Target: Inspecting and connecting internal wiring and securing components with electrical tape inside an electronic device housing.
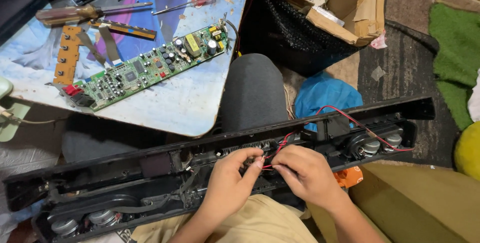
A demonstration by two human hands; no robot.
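Two hands met over the long black plastic speaker housing [150,173] lying opened across the lap: left hand [231,180] and right hand [305,173] both pinched the thin red wires [280,145] at its middle. Far left, a green circuit board [150,68] lay on the table [190,103].

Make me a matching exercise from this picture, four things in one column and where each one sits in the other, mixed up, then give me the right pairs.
Things:
1. green circuit board
2. brown-handled screwdriver
3. cardboard box
4. red wires

Places:
A. on the floor at the top right, open
B. running along the open black speaker casing from both hands to the right-end speakers
C. lying diagonally in the middle of the small table
D. at the table's far left edge, above the orange strip board

Pairs: 1-C, 2-D, 3-A, 4-B
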